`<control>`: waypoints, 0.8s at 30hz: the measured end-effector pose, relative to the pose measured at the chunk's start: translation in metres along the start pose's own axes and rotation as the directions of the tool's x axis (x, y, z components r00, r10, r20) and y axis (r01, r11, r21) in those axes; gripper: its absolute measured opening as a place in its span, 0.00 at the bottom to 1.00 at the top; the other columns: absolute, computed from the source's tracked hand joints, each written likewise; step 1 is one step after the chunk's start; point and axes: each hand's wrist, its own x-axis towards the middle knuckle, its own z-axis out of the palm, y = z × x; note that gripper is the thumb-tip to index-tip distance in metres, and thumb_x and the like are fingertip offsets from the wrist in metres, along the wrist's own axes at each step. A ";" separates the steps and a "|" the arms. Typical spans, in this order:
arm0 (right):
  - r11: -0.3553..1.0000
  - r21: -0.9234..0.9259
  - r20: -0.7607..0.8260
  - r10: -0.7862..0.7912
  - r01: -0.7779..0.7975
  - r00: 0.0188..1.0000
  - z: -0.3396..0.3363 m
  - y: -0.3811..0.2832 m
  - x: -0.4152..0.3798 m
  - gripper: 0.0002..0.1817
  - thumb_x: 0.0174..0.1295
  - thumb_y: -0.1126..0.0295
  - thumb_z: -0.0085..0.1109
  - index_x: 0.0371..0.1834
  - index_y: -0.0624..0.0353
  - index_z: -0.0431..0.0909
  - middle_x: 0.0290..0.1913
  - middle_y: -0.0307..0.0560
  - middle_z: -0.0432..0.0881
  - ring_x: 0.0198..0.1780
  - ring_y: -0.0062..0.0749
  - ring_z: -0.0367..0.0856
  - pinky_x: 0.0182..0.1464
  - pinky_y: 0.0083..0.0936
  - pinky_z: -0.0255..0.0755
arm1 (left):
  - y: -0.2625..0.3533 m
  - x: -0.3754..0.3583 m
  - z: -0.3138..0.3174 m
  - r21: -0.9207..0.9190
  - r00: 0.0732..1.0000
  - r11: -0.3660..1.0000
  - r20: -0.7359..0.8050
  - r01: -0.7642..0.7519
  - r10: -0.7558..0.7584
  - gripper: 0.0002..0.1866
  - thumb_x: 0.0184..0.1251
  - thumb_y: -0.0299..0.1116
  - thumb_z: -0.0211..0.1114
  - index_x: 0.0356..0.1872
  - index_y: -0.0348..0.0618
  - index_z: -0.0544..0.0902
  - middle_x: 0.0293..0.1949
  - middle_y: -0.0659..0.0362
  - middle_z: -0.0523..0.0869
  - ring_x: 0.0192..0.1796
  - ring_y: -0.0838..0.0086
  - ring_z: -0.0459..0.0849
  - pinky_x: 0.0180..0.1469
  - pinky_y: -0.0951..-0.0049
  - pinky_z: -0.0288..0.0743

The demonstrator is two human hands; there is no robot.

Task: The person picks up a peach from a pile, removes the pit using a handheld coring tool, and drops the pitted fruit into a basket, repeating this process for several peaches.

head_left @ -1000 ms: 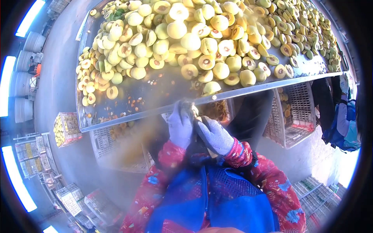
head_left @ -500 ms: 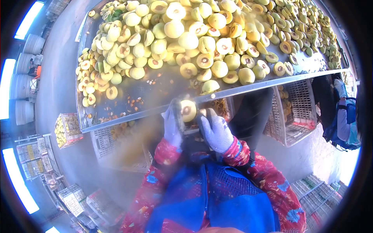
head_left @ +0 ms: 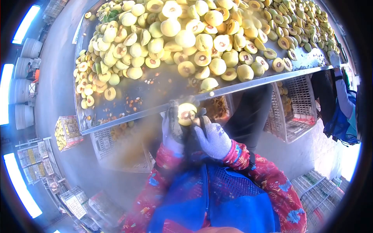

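My left hand (head_left: 172, 126), in a lavender glove with dark, soiled fingers, grips a halved peach (head_left: 187, 113) just in front of the metal table's edge. The peach's cut face, pale yellow with a reddish-brown centre, is turned toward me. Close by on its right, my right hand (head_left: 214, 139) wears a similar glove, its fingers curled up to the fruit. Whatever those fingers hold is too small and blurred to make out. Beyond the hands, a large heap of halved peaches (head_left: 184, 39) covers much of the metal table (head_left: 155, 83).
Loose pit bits (head_left: 132, 101) lie on the table. Below its edge stand plastic crates (head_left: 297, 108), one with scraps (head_left: 215, 108). Another person (head_left: 342, 112) is at the far right, a gloved hand at the table. Stacked white tubs (head_left: 24, 91) and crates line the left.
My right fingers have moved onto the lower right of the peach's cut face. The other person's gloved hand has gone up to the table edge. The view has shifted slightly.
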 end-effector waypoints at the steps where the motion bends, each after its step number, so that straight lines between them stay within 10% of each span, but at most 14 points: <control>1: 1.000 -0.028 -0.001 0.007 -0.007 1.000 0.000 -0.002 -0.001 0.14 0.69 0.67 0.51 0.48 0.68 0.66 0.28 0.64 0.80 0.30 0.60 0.80 0.31 0.49 0.71 | -0.005 -0.002 0.003 -0.135 0.995 0.988 -0.054 0.074 -0.081 0.19 0.72 0.35 0.57 0.57 0.32 0.71 0.51 0.46 0.80 0.49 0.63 0.82 0.51 0.66 0.79; 5: 0.999 0.008 -0.017 -0.045 0.045 0.999 0.007 0.008 -0.001 0.15 0.70 0.66 0.50 0.50 0.68 0.68 0.26 0.62 0.78 0.28 0.59 0.79 0.29 0.48 0.70 | 0.001 -0.009 0.016 -0.400 0.969 0.909 -0.156 0.114 -0.190 0.23 0.78 0.46 0.48 0.56 0.34 0.74 0.48 0.52 0.82 0.52 0.67 0.81 0.56 0.66 0.77; 8: 0.847 -0.400 0.026 -0.372 0.351 0.928 0.010 0.014 -0.003 0.11 0.69 0.72 0.50 0.48 0.69 0.73 0.31 0.57 0.80 0.33 0.48 0.80 0.35 0.34 0.73 | 0.000 -0.011 0.023 -0.465 0.988 0.885 -0.145 -0.020 -0.054 0.22 0.79 0.44 0.47 0.60 0.35 0.71 0.55 0.50 0.79 0.56 0.64 0.79 0.59 0.63 0.75; 12: 0.879 0.392 0.216 0.200 -0.272 0.956 -0.006 -0.004 0.008 0.11 0.70 0.69 0.49 0.45 0.68 0.73 0.29 0.54 0.78 0.32 0.45 0.79 0.36 0.32 0.72 | -0.006 -0.011 0.028 -0.628 0.993 0.779 -0.093 -0.004 -0.070 0.22 0.79 0.42 0.44 0.65 0.37 0.67 0.59 0.47 0.76 0.59 0.59 0.78 0.61 0.59 0.74; 17: 0.990 0.124 0.091 0.060 -0.071 0.994 0.004 0.010 0.004 0.13 0.71 0.65 0.48 0.43 0.68 0.73 0.28 0.63 0.78 0.32 0.57 0.80 0.35 0.43 0.72 | 0.001 -0.005 0.012 -0.765 0.951 0.568 0.210 0.304 -0.226 0.28 0.78 0.51 0.44 0.63 0.36 0.68 0.55 0.43 0.79 0.53 0.57 0.82 0.56 0.58 0.79; 19: 0.998 0.000 0.121 0.058 -0.058 0.991 0.008 0.010 0.003 0.13 0.70 0.66 0.49 0.44 0.68 0.73 0.31 0.65 0.78 0.34 0.58 0.80 0.36 0.44 0.72 | 0.003 -0.008 0.012 -0.496 0.978 0.844 0.070 0.204 -0.195 0.30 0.77 0.55 0.44 0.62 0.36 0.68 0.51 0.44 0.81 0.49 0.58 0.84 0.52 0.60 0.81; 24: 0.883 0.365 0.292 0.191 -0.294 0.937 0.004 0.005 0.005 0.12 0.70 0.67 0.50 0.44 0.68 0.74 0.34 0.62 0.77 0.35 0.52 0.79 0.36 0.38 0.72 | 0.017 -0.006 0.018 -0.269 0.976 0.951 -0.111 0.150 -0.185 0.24 0.78 0.49 0.47 0.51 0.34 0.77 0.43 0.48 0.85 0.40 0.70 0.85 0.41 0.72 0.81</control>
